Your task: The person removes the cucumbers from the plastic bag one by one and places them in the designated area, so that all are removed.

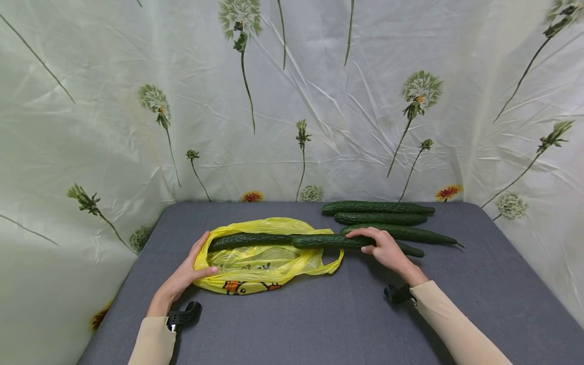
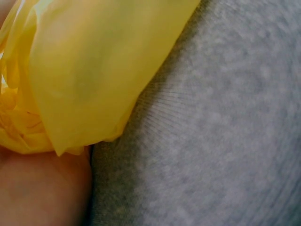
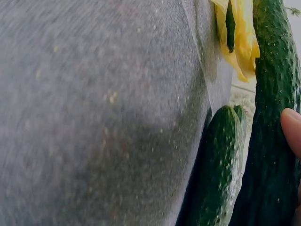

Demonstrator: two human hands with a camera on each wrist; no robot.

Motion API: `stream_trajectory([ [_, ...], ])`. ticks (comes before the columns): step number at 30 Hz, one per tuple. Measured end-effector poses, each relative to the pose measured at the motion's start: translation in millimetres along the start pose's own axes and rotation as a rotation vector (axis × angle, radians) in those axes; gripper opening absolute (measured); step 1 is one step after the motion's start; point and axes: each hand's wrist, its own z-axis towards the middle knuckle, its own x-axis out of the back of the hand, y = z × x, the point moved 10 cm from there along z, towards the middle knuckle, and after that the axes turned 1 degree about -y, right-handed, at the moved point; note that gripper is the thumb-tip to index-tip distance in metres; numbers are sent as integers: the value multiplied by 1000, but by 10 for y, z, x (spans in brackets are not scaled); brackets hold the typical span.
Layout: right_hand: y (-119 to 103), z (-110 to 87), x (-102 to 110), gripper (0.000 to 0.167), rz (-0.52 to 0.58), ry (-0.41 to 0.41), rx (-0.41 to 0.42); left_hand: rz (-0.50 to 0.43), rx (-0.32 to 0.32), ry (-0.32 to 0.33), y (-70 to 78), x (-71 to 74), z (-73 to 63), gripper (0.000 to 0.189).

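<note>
A yellow plastic bag (image 1: pixel 264 284) lies on its side on the table, its handles toward the right. My left hand (image 1: pixel 184 279) holds the bag's left edge, thumb on the near side and fingers on the far side. In the left wrist view, the yellow plastic (image 2: pixel 94 80) covers part of that hand. One dark green cucumber (image 1: pixel 248 240) lies within the bag. My right hand (image 1: pixel 383 247) grips another cucumber (image 1: pixel 319 242), whose left end reaches over the bag's right part. Seen from the right wrist, a thumb presses this bumpy cucumber (image 3: pixel 275 94).
Behind the right hand, several cucumbers (image 1: pixel 378 207) lie roughly parallel near the back of the grey table (image 1: pixel 292 324). A green tip (image 1: pixel 410 249) shows just right of that hand. A pale curtain with printed flowers (image 1: pixel 328 101) hangs behind the table.
</note>
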Motion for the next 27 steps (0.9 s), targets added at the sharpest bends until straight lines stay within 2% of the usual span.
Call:
stream_trajectory([
  [27, 261, -202, 231, 49, -57, 35, -45, 0, -3, 4, -6, -4, 5, 98],
])
